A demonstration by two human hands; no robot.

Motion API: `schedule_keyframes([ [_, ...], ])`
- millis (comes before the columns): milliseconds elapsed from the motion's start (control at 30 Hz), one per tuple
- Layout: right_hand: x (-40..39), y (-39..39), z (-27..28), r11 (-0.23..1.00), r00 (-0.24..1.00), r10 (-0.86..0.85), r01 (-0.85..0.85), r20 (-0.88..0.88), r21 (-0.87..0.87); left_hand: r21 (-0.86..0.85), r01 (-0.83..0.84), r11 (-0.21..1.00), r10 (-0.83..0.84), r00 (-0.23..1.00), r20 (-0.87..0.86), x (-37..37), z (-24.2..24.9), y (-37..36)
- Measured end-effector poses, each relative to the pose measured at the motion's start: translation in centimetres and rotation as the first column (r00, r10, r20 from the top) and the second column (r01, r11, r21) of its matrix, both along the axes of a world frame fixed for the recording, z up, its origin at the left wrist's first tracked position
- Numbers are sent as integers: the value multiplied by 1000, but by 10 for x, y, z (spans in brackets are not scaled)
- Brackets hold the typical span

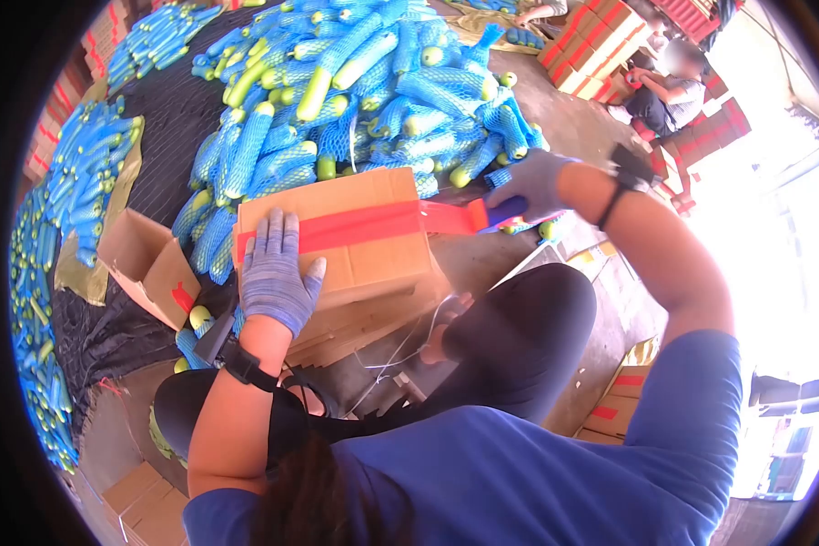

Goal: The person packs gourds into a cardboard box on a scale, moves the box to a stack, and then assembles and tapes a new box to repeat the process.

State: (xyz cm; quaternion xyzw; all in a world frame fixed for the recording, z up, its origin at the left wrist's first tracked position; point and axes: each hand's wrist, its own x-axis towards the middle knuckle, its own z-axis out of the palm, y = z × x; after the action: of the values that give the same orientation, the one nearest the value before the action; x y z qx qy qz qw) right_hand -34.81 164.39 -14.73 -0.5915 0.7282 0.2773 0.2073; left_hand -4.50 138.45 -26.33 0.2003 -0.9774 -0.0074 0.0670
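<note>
A closed cardboard box (364, 260) lies in front of my legs, with red tape (355, 227) running across its top. My left hand (278, 273), in a grey-blue glove, rests flat on the box's left end with its fingers spread. Beyond the box's right edge, my right hand (534, 187) is closed around a blue tape dispenser (503, 211). A strip of red tape stretches from the box to the dispenser. Green vegetables in blue mesh sleeves (364, 91) are heaped just behind the box.
An open cardboard box (150, 264) stands at the left. More sleeved vegetables (86, 182) lie along the far left. Stacked cartons (591, 45) and a seated person (669, 91) are at the upper right. Flattened cardboard (364, 328) lies beneath the taped box.
</note>
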Motion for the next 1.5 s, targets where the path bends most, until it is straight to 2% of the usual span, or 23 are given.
schedule_keyframes([
  [133,24,-75,-67,999,983,-18,24,184,-28,56,310,949,-307,950,-50,-29,-4,28],
  [200,28,-127,-81,957,979,-117,65,169,284,119,416,901,-410,909,-70,-48,-2,45],
  [233,22,-132,-104,953,978,-133,83,160,290,122,431,894,-424,902,-80,-53,-2,50],
  [300,0,-132,-184,970,898,-175,88,403,225,77,507,859,-502,862,-72,-60,2,48],
  [367,-5,-131,-266,970,903,-50,-57,427,235,93,547,832,-543,837,-66,-64,8,54],
  [533,-15,-111,-171,989,903,-68,3,425,151,171,597,784,-591,801,-90,-69,8,45],
  [600,-1,-85,-71,917,892,-378,397,247,-32,229,579,783,-574,813,-95,-69,3,36],
  [633,-18,-78,-63,914,892,-381,403,244,-42,233,536,811,-530,843,-93,-69,-2,30],
  [700,-47,-61,-44,665,591,-518,733,619,-142,243,503,829,-493,864,-106,-65,-3,26],
  [767,-25,-37,-33,255,-79,-107,961,991,105,112,243,964,-240,970,-38,-55,8,23],
  [800,-40,-43,-71,302,-333,184,914,925,269,106,108,989,-110,994,16,-49,12,18],
  [833,-24,-44,-68,246,-479,190,868,857,431,90,-28,996,22,998,66,-45,16,10],
  [900,-5,-66,-94,227,-591,329,806,736,546,-7,-294,956,292,946,142,-34,25,-18],
  [1000,39,-94,-103,157,-626,287,777,725,609,127,-508,852,498,861,101,-11,-21,-96],
  [1067,62,-105,-106,123,-625,204,780,754,613,700,-224,678,380,922,-74,2,-92,-148],
  [1167,79,-111,-86,108,-589,201,808,783,580,880,-173,443,505,859,-86,18,-43,-98],
  [1200,76,-114,-90,170,-585,249,811,772,560,853,-189,487,521,846,-110,25,-39,-97],
  [1233,85,-118,-68,387,-583,310,799,751,460,868,-105,486,486,858,-169,33,-21,-90],
  [1267,77,-125,-76,467,-468,350,838,811,282,800,-162,578,487,855,-179,40,1,-88],
  [1300,94,-126,-39,525,-609,313,750,729,401,764,-59,642,460,827,-323,46,11,-94],
  [1333,97,-143,-31,557,-536,380,783,754,276,713,-16,701,455,780,-430,52,16,-107],
  [1433,105,-199,-8,584,-361,582,809,729,-65,515,228,826,331,543,-771,59,43,-164],
  [1500,101,-254,-16,371,-91,690,896,718,-243,265,51,963,204,503,-840,71,82,-200],
])
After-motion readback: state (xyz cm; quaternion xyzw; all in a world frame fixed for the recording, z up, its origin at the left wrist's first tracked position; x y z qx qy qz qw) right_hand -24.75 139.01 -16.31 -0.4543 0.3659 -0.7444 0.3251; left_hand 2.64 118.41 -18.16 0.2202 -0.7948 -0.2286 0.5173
